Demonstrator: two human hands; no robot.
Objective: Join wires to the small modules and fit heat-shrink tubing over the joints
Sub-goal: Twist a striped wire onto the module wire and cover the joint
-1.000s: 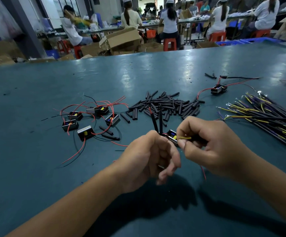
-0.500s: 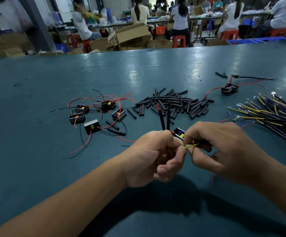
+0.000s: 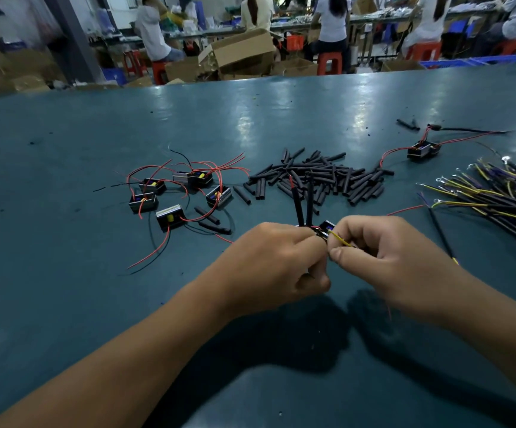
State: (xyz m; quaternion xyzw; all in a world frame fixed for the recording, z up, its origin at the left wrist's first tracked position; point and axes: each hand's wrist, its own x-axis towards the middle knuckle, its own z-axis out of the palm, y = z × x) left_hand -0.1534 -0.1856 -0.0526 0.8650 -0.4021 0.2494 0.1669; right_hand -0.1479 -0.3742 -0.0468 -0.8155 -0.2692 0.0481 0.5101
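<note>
Overhead lamps leave pale glare patches on the far tabletop, while the near part lies dim. Dark, soft shadows spread beneath both forearms. The wide lens bends the tabletop's far edge, and the background workers look soft and slightly blurred.

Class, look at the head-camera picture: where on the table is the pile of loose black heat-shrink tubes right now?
The tube pile lies mid-table, just beyond both hands, between the cluster of red-wired modules on its left and the wire bundle on its right.
</note>
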